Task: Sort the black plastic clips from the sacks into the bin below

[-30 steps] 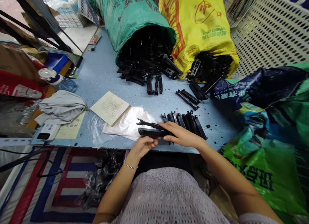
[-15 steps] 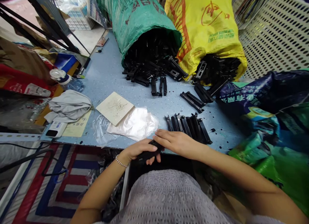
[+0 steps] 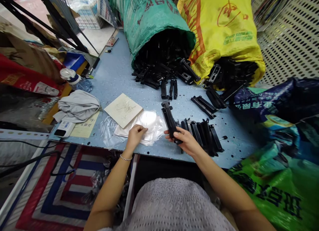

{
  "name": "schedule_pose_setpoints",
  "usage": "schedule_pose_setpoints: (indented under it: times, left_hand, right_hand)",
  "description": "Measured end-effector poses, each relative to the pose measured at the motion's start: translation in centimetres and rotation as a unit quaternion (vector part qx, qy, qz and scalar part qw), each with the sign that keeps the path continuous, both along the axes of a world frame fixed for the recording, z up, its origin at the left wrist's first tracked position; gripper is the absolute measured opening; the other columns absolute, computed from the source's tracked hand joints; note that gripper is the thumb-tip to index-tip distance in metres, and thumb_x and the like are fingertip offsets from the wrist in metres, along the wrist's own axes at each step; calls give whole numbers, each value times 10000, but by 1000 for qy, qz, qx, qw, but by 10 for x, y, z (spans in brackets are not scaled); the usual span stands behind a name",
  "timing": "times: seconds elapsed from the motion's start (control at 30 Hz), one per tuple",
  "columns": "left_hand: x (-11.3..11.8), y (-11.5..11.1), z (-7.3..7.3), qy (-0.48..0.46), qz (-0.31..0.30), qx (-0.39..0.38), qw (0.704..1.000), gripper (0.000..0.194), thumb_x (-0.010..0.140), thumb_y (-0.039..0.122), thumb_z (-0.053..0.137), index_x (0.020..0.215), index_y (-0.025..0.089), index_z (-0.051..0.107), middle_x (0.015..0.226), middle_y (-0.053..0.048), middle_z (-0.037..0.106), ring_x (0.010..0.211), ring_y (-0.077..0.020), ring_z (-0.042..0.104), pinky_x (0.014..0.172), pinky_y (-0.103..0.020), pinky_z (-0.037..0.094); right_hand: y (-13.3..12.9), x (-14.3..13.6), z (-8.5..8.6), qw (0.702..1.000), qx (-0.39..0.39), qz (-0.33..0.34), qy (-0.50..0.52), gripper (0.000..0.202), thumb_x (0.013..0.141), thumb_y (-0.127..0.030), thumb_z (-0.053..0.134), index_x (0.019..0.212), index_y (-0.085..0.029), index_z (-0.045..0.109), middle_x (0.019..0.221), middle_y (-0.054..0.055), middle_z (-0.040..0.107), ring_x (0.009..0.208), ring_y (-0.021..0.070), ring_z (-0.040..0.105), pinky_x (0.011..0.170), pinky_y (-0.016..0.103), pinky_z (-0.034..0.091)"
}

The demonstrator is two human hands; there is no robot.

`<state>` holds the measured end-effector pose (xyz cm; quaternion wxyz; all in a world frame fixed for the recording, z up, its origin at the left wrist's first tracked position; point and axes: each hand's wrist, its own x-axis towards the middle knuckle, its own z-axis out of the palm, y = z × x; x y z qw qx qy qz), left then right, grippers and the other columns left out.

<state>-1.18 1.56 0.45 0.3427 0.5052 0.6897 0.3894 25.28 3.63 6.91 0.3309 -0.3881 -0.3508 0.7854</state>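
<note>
My right hand (image 3: 183, 138) grips a long black plastic part (image 3: 169, 119) by its near end, tilted up above the table. Over a stack of clear plastic bags (image 3: 156, 126), my left hand (image 3: 136, 136) has its thumb and fingers pinched together. Its fingertips are at the bags; whether any film is between them is too small to tell. A row of similar black parts (image 3: 203, 134) lies just right of my right hand. Beyond the left hand, a square cream tile (image 3: 123, 110) with dark specks rests partly on the bags.
A green sack (image 3: 154, 15) and a yellow sack (image 3: 221, 28) spill black parts at the back. Crumpled plastic sacks (image 3: 274, 171) crowd the right. On the left are a grey cloth (image 3: 77, 106), a white device (image 3: 64, 129) and a bottle (image 3: 76, 81).
My hands have come apart from around the black part at the table's edge. The right hand carried it up and forward; the left moved forward onto the plastic bags. The view shifted slightly.
</note>
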Motion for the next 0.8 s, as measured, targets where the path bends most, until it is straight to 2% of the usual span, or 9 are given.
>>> schedule_pose_setpoints:
  times: [0.1,0.2,0.27,0.4,0.5,0.6,0.67,0.73,0.8]
  left_hand:
    - [-9,3,-1,-105,8,-22,994,216,775,378,678,784,163,671,677,0,616,630,-142,561,621,-270,443]
    - [-6,-2,2,-121,24,17,992,150,772,290,669,845,165,630,761,-17,668,690,-149,614,673,-278,492]
    - [-3,-7,6,-48,5,50,998,64,809,180,583,850,172,631,866,-53,698,828,-183,649,800,-335,519]
    - [-7,-12,15,197,-45,75,977,336,833,56,440,1026,167,693,1097,-125,694,1089,-265,617,1016,-471,461]
    - [-18,-10,18,222,-41,77,971,453,838,69,453,1254,152,613,1302,-148,608,1230,-274,564,1085,-484,440]
    - [-25,-15,20,206,-42,81,974,564,857,87,454,1415,160,473,1469,-157,465,1368,-273,454,1134,-471,405]
    - [-22,-25,23,208,-61,99,971,619,890,95,426,1499,172,351,1542,-164,371,1434,-273,367,1160,-468,371]
    - [-10,-39,27,205,-108,123,965,646,918,89,386,1543,191,256,1577,-162,313,1467,-265,307,1180,-465,339]
    - [7,-53,34,179,-192,139,955,669,925,67,353,1560,219,206,1590,-143,298,1476,-248,292,1190,-457,324]
  right_hand:
    - [5,-26,-8,995,-63,26,79,369,786,-388,758,1055,-145,689,1180,131,699,944,196,700,809,290,556]
    - [17,-58,-20,979,-126,71,142,476,770,-510,738,1038,-122,676,1107,155,714,917,219,704,760,307,571]
    - [22,-76,-27,980,-131,66,136,474,750,-535,740,982,-128,670,1015,137,726,871,214,700,722,308,569]
    - [18,-79,-32,999,-22,-12,33,330,747,-416,772,907,-161,638,857,45,718,719,134,661,660,239,527]
    - [6,-56,-33,988,-13,144,57,359,821,-483,672,942,-151,605,777,62,721,530,121,609,493,230,466]
    - [0,-42,-43,946,-129,283,91,472,841,-595,547,876,-127,592,558,31,633,350,84,438,334,195,290]
    - [2,-47,-52,925,-206,301,106,537,830,-657,483,856,-130,578,456,-38,502,315,52,285,310,177,193]
    - [5,-60,-58,918,-228,307,103,561,827,-694,439,844,-146,555,442,-80,407,329,44,192,313,172,157]
    - [3,-74,-58,952,-162,256,45,501,854,-659,451,824,-166,532,480,-76,411,358,51,216,326,174,180]
